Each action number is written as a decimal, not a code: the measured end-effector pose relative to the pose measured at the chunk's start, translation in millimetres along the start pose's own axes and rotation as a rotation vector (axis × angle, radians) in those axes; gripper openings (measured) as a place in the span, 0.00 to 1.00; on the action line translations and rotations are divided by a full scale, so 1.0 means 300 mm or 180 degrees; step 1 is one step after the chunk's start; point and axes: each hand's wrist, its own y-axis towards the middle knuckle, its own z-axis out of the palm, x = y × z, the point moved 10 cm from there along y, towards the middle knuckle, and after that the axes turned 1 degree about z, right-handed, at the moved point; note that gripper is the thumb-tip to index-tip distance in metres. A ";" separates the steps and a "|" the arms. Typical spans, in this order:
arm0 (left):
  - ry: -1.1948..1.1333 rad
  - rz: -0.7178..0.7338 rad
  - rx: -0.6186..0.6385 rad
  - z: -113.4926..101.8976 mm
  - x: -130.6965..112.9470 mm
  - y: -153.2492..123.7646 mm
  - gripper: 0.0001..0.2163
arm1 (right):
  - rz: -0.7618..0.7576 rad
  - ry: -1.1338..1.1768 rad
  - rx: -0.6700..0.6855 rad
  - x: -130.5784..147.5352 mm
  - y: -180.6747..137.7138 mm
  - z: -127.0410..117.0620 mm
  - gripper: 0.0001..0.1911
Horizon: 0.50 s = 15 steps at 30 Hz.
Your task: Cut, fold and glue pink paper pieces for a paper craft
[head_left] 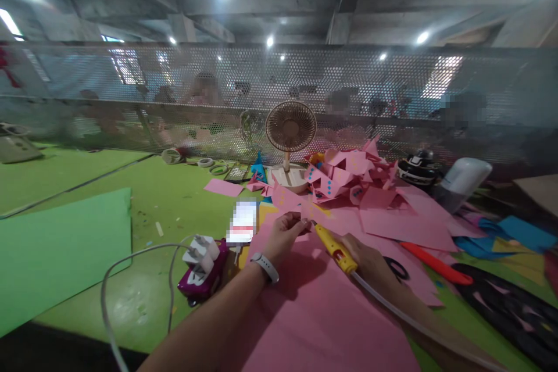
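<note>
My left hand (283, 235), with a white watch on its wrist, pinches a small folded pink paper piece (300, 222) over a large pink sheet (314, 308). My right hand (370, 258) is closed round a yellow glue gun (333, 247) whose tip points at that pinched piece. A pale cord (405, 319) runs from the gun back along my right arm. Behind my hands lies a heap of folded pink paper shapes (349, 177) with blue dots.
A small beige fan (290, 128) stands behind the heap. Left of my arm lies a purple power strip (204, 276) with white plugs. A green sheet (56, 250) is at far left, red-handled scissors (436, 264) at right. A perforated metal screen (279, 81) fences the green table, people behind it.
</note>
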 end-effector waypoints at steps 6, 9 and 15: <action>0.0116 -0.0019 -0.0061 -0.012 0.005 0.000 0.12 | -0.0092 -0.0066 -0.0088 0.002 -0.011 0.005 0.05; 0.0129 -0.0029 -0.0042 -0.008 0.001 -0.002 0.13 | -0.0217 -0.0166 -0.0220 0.009 -0.016 0.013 0.04; 0.0119 -0.0066 0.0042 0.008 -0.003 -0.005 0.14 | -0.0166 -0.0154 -0.0291 0.018 -0.007 -0.007 0.05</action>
